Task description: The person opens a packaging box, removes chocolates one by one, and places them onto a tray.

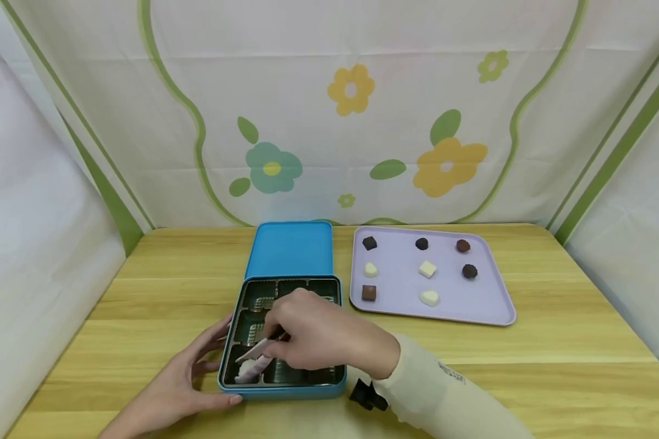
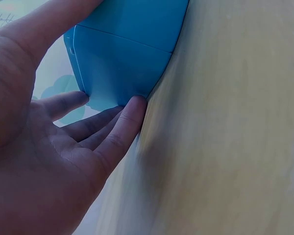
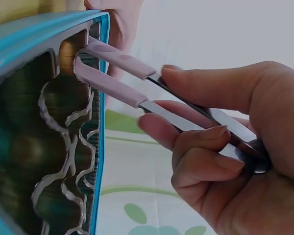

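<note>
A blue tin [image 1: 285, 393] holds a dark plastic insert [image 1: 260, 283] divided into compartments, its blue lid [image 1: 292, 250] laid back behind it. My right hand [image 1: 313, 332] grips metal tongs [image 3: 112, 88] with pink-lilac tips, which reach down into the near-left compartment. A small white chocolate [image 1: 247, 367] shows between those tips in the head view; whether they still squeeze it I cannot tell. At the tin's near-left corner, my left hand [image 1: 170, 381] touches its sides with extended fingers [image 2: 122, 132], thumb along the front.
To the right, a lilac tray [image 1: 395, 305] bears several dark, brown and white chocolates [image 1: 428, 269], spaced apart. A black object [image 1: 368, 395] sits by the right wrist. Behind the wooden table [image 1: 159, 292] hangs a flower-printed cloth [image 1: 307, 91].
</note>
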The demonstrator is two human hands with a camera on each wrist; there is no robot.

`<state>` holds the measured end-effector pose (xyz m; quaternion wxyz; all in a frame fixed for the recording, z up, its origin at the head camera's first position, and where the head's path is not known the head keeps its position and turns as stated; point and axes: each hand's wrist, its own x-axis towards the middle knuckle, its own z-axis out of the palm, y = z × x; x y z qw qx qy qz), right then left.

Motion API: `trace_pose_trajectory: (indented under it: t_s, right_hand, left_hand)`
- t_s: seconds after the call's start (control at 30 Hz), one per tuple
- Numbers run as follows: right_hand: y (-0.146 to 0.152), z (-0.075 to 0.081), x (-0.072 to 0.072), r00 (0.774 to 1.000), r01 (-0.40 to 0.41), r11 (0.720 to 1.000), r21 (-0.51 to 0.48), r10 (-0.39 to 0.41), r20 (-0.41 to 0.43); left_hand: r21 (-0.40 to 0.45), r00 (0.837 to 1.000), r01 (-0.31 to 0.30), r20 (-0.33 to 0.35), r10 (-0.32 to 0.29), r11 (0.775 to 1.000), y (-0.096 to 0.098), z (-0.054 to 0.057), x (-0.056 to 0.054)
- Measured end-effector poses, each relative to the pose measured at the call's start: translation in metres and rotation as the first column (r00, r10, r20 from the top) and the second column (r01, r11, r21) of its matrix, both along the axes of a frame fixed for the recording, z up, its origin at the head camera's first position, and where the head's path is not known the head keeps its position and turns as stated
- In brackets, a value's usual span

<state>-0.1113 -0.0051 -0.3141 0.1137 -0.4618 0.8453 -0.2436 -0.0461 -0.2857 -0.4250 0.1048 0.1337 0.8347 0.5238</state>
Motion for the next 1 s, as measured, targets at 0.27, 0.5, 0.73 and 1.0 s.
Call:
trace_pose_trajectory:
  t_s: [0.27,0.5,0.73,1.0]
  right_hand:
    - [0.021,-0.012,-0.001,0.998,0.043,0.989,-0.142,-0.036,0.052]
    - [0.038,-0.027,0.002,0.992,0.101,0.953,-0.286,-0.077,0.097]
    - [0.048,-0.038,0.002,0.966,0.234,0.893,-0.385,-0.169,0.195]
    - [0.053,-0.042,-0.001,0.968,0.239,0.798,-0.553,-0.148,0.204]
  left_hand:
    - [-0.01,1.0,0.004,-0.013,-0.004,1.0,0.001,0.0,-0.001]
    - [-0.023,0.998,-0.014,0.057,0.015,1.0,0.002,0.001,-0.001]
    - [-0.054,0.992,-0.043,0.118,0.049,0.998,0.001,0.002,0.0]
    - [-0.028,0.997,-0.02,0.078,0.022,0.999,0.002,0.0,0.001]
